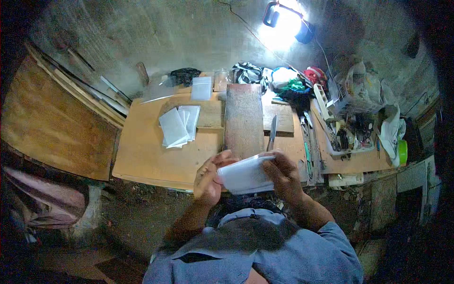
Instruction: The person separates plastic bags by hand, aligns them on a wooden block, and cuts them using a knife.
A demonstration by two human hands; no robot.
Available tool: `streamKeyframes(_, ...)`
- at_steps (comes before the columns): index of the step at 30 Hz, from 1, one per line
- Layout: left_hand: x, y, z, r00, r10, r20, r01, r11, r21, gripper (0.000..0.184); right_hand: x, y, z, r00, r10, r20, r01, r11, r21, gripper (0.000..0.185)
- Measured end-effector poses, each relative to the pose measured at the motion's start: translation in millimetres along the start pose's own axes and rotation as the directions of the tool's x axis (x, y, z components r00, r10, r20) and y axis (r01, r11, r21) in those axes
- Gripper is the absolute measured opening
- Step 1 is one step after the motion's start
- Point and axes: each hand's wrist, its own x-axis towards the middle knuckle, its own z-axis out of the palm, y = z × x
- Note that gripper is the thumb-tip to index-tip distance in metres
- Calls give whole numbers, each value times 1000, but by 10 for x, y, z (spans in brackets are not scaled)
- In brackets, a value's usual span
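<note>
Both hands hold a stack of thin whitish translucent sheets, perhaps plastic sleeves, in front of my chest at the table's near edge. My left hand closes on the stack's left end, its fingers partly blurred. On the right end, my right hand grips with the thumb on the face and the fingers behind. Just beyond the hands, a dark wooden board lies lengthwise. A knife rests to its right, blade pointing away. Similar loose sheets lie fanned out on the left.
The wooden table also carries a further sheet stack at the back. Cloths and bags line the wall under a bright lamp. A cluttered tray and a power strip stand on the right.
</note>
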Motion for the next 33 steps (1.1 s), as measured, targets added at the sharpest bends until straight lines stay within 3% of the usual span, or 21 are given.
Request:
streamKeyframes(1, 11, 36, 13, 996, -93, 8, 92, 979, -184, 54, -6, -10, 22, 998, -31, -54, 29, 999, -46, 13)
streamKeyframes(2, -57, 46, 102, 988, -152, 11, 151, 967, -207, 42, -9, -10, 44, 992, -65, -107, 55, 994, -94, 13)
streamKeyframes(3, -100, -73, -72, 988, -152, 9, 151, 966, -208, 42, -6, 7, 67, 992, -62, -106, 52, 994, -94, 13)
streamKeyframes(4, -119, -136, -183, 984, -172, -51, 178, 973, 146, 38, -4, 34, 92, 987, -97, -125, 86, 992, -87, 13)
streamKeyframes(6, -128, -125, -72, 961, -271, -56, 275, 915, 296, 26, -11, 45, 122, 982, -127, -137, 117, 990, -79, 13)
streamKeyframes(9, -99, -93, 68, 938, -325, -117, 345, 897, 276, 27, -41, -1, 157, 990, -88, -107, 72, 987, -143, 12)
streamKeyframes(14, -96, 15, 207, 926, -313, -212, 371, 860, 352, 30, -45, -71, 192, 978, -193, -74, 173, 960, -218, 12)
streamKeyframes(19, -125, -16, 148, 930, -299, -216, 361, 852, 379, 30, -43, 8, 167, 984, -169, -57, 162, 981, -110, 12)
streamKeyframes(21, -136, -37, 74, 914, -323, -245, 403, 784, 472, 29, -46, 0, 169, 991, -129, -39, 125, 988, -90, 11)
streamKeyframes(27, -130, -68, 80, 940, -278, -197, 333, 868, 367, 28, -29, 51, 246, 985, -157, -75, 149, 984, -97, 11)
streamKeyframes(29, -120, 7, 113, 920, -314, -235, 381, 857, 348, 28, -24, -23, 393, 960, -143, -240, 183, 971, 151, 11)
streamKeyframes(33, -107, 102, 182, 916, -337, -219, 388, 885, 259, 26, -27, 114, 316, 982, -33, -188, 70, 978, 198, 11)
